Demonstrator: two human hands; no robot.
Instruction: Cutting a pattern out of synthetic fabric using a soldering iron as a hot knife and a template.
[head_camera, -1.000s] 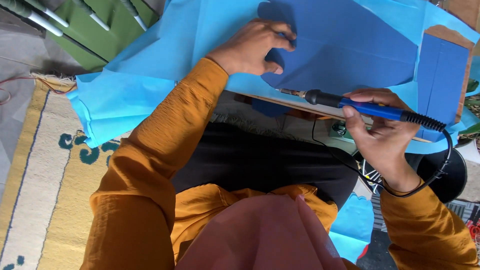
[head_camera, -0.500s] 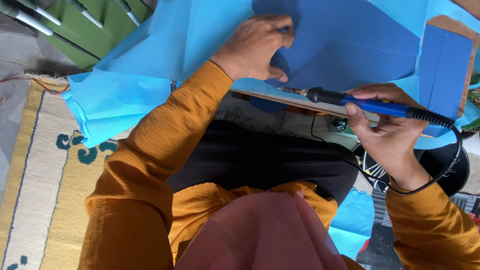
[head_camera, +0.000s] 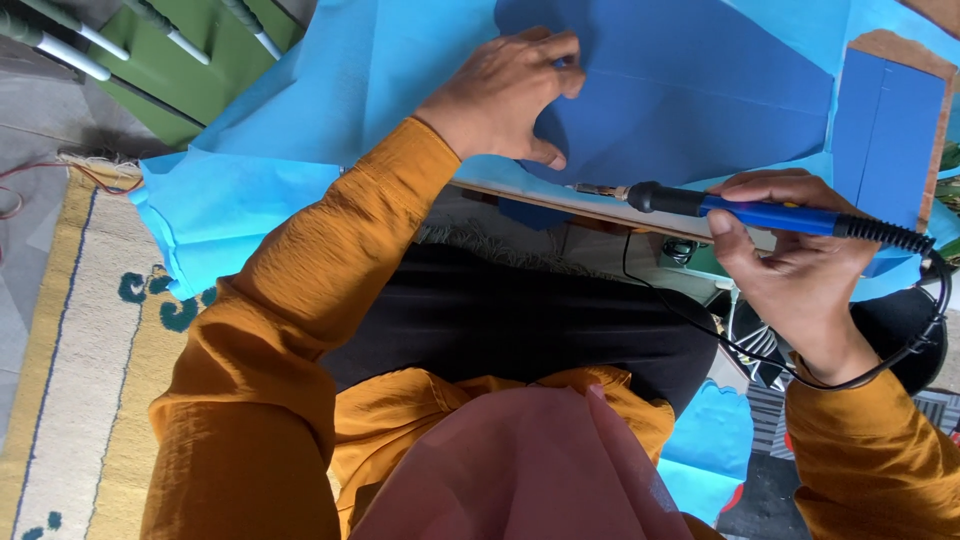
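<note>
My left hand (head_camera: 505, 95) presses flat on a sheet of blue fabric (head_camera: 690, 100) spread over a wooden board (head_camera: 600, 208), fingers spread near a fold line. My right hand (head_camera: 800, 255) grips a soldering iron (head_camera: 770, 213) with a blue and black handle, held level along the board's near edge. Its metal tip points left, just below my left thumb. A black cord (head_camera: 700, 320) runs from the handle down and around my right wrist. Both arms wear orange sleeves.
Light blue fabric (head_camera: 250, 190) hangs off the board to the left over a cream rug (head_camera: 80, 330) with teal motifs. A green rack with white rods (head_camera: 170, 50) lies at the upper left. A brown board with dark blue fabric (head_camera: 890, 130) sits at the right.
The soldering iron has moved left along the board's edge, so its tip is closer to my left hand. My left hand has stayed on the fabric.
</note>
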